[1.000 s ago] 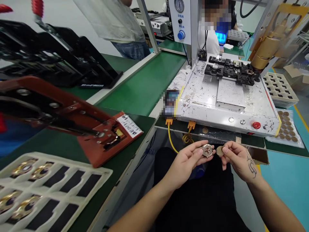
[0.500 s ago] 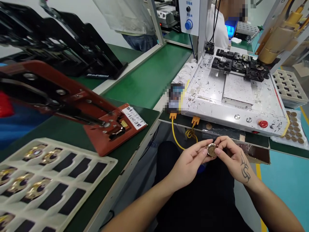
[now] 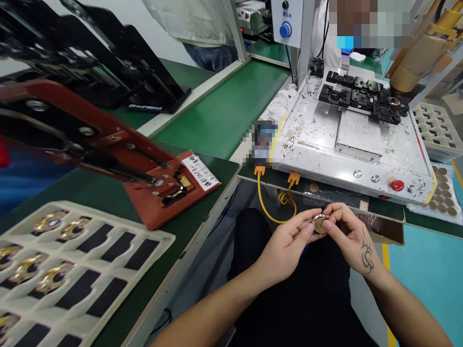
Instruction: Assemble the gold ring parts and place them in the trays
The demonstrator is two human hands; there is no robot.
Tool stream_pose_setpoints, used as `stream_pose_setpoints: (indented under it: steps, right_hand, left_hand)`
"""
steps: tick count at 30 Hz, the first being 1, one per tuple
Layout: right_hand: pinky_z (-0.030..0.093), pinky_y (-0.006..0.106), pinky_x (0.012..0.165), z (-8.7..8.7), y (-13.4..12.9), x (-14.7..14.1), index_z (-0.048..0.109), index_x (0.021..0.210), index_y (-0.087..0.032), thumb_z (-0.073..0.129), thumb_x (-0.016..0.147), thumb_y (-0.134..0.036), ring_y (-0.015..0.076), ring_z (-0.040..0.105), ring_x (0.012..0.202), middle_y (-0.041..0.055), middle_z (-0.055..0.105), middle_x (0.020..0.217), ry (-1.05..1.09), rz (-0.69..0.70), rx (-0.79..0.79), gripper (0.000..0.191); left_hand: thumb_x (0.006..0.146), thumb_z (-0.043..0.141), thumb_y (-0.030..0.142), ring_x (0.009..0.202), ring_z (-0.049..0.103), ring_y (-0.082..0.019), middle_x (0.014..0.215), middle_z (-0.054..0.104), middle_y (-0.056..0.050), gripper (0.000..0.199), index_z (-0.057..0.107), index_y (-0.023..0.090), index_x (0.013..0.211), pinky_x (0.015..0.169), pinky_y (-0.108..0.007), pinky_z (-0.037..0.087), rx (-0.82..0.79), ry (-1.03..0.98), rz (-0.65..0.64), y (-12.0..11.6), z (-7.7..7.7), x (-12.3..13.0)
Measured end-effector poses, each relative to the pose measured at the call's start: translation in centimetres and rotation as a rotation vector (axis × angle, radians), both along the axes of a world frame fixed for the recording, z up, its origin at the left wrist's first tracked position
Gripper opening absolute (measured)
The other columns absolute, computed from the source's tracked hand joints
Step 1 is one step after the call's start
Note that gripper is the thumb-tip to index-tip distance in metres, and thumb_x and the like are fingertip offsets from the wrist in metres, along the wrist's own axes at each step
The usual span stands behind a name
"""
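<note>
Between my two hands, above my lap, is a small round gold-coloured metal case [image 3: 320,224], like a watch case, its flat face turned up toward me. My left hand [image 3: 287,243] pinches its left side between thumb and fingers. On the other side, my right hand [image 3: 349,236] grips the rim, the thumb lying near the edge of the face. The fingers hide the underside of the case. Similar gold cases [image 3: 47,222] sit in a cream moulded tray [image 3: 164,241] on the bench at the left.
A reddish-brown lever press [image 3: 144,205] stands beside the tray. Ahead is a white machine [image 3: 318,161] with black fixtures [image 3: 361,94], a red button [image 3: 397,185] and yellow cables [image 3: 259,197]. Round brown discs [image 3: 443,193] lie in plastic at the right. A person [image 3: 211,53] stands behind the green belt.
The whole view has shifted slightly. My hands keep the same grip on the case, which stays almost in place with its face still up.
</note>
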State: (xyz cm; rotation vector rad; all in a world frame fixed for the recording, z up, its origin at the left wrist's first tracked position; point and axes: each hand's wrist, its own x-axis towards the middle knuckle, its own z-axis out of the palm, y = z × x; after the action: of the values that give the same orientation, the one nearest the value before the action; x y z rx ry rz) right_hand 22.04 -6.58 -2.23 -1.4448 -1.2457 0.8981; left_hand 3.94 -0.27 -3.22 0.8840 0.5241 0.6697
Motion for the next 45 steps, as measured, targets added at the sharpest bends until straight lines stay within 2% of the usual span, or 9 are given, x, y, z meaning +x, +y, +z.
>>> stream_pose_setpoints:
  steps: [10, 15, 19, 22, 26, 33, 38, 41, 45]
  right_hand:
    - [0.053, 0.036, 0.085, -0.3, -0.1, -0.2, 0.057, 0.101, -0.026, 0.068, 0.105, -0.03, 0.0218, 0.062, 0.097, 0.0047, 0.059, 0.108, -0.355, -0.039, 0.124, 0.012]
    - [0.054, 0.037, 0.091, 0.0, 0.8, 0.4, 0.067, 0.12, -0.028, 0.061, 0.108, -0.026, 0.0228, 0.063, 0.103, 0.0073, 0.062, 0.115, -0.408, 0.142, 0.186, 0.014]
    - [0.051, 0.03, 0.068, 0.6, 1.6, -0.1, 0.068, 0.097, -0.024, 0.069, 0.104, -0.036, 0.017, 0.059, 0.074, 0.0017, 0.064, 0.088, -0.164, 0.047, 0.122, 0.014]
    - [0.047, 0.026, 0.055, 0.3, 2.2, -1.0, 0.065, 0.094, -0.023, 0.074, 0.099, -0.049, 0.0134, 0.054, 0.061, -0.0014, 0.062, 0.076, 0.118, 0.03, -0.035, 0.028]
    - [0.052, 0.027, 0.057, -0.4, 2.6, -2.1, 0.067, 0.109, -0.023, 0.075, 0.098, -0.053, 0.0143, 0.061, 0.066, 0.0016, 0.068, 0.088, 0.273, 0.054, -0.069, 0.033]
    - [0.056, 0.027, 0.064, -0.3, 2.9, -3.0, 0.069, 0.109, -0.024, 0.075, 0.1, -0.045, 0.0143, 0.063, 0.07, 0.0009, 0.068, 0.087, 0.266, 0.097, -0.031, 0.025]
    - [0.06, 0.031, 0.073, 0.6, 4.1, -2.0, 0.06, 0.142, -0.029, 0.074, 0.101, -0.032, 0.0165, 0.067, 0.08, 0.0027, 0.07, 0.101, -0.013, 0.306, 0.153, 0.044]
    - [0.062, 0.037, 0.087, 1.7, 5.5, -1.4, 0.062, 0.145, -0.031, 0.072, 0.102, -0.027, 0.0217, 0.072, 0.1, 0.0085, 0.072, 0.122, -0.313, 0.487, 0.335, 0.044]
    - [0.064, 0.039, 0.087, 3.0, 7.6, -1.7, 0.058, 0.151, -0.031, 0.069, 0.104, -0.024, 0.0249, 0.074, 0.103, 0.0105, 0.073, 0.123, -0.479, 0.59, 0.53, 0.049]
  left_hand:
    - [0.106, 0.065, 0.028, 0.119, 0.078, -0.026, 0.133, 0.079, -0.014, 0.037, 0.068, 0.018, 0.142, 0.106, -0.036, 0.063, 0.344, 0.216, 0.134, -1.1, -1.4, 0.0]
    - [0.108, 0.058, 0.023, 0.127, 0.074, -0.024, 0.141, 0.074, -0.015, 0.045, 0.054, 0.019, 0.153, 0.111, -0.037, 0.06, 0.5, 0.278, 0.041, 0.1, -0.7, -0.7]
    - [0.103, 0.069, 0.027, 0.127, 0.074, -0.023, 0.143, 0.071, -0.012, 0.043, 0.055, 0.023, 0.144, 0.112, -0.036, 0.059, 0.361, 0.188, 0.177, 1.1, 0.7, -1.1]
    - [0.096, 0.078, 0.03, 0.104, 0.079, -0.021, 0.116, 0.079, -0.008, 0.031, 0.067, 0.02, 0.124, 0.097, -0.033, 0.065, 0.296, 0.209, 0.203, 1.2, 1.2, -1.2]
    - [0.101, 0.072, 0.035, 0.079, 0.074, -0.018, 0.096, 0.078, -0.007, 0.02, 0.074, 0.017, 0.109, 0.076, -0.03, 0.063, 0.372, 0.343, 0.211, 1.0, 1.5, -1.7]
    - [0.099, 0.072, 0.035, 0.082, 0.073, -0.019, 0.095, 0.077, -0.006, 0.021, 0.075, 0.018, 0.11, 0.079, -0.03, 0.06, 0.431, 0.378, 0.227, 1.2, 2.6, -2.8]
    - [0.099, 0.07, 0.035, 0.078, 0.069, -0.017, 0.093, 0.076, -0.007, 0.019, 0.074, 0.017, 0.103, 0.075, -0.029, 0.058, 0.419, 0.398, 0.246, 1.5, 3.0, -3.5]
    - [0.1, 0.068, 0.034, 0.077, 0.069, -0.017, 0.091, 0.075, -0.006, 0.019, 0.072, 0.016, 0.104, 0.074, -0.03, 0.058, 0.43, 0.421, 0.281, 1.2, 3.5, -4.1]
    - [0.1, 0.067, 0.033, 0.082, 0.072, -0.019, 0.095, 0.077, -0.007, 0.019, 0.072, 0.019, 0.11, 0.074, -0.03, 0.057, 0.612, 0.528, 0.258, 1.8, 6.6, -6.8]
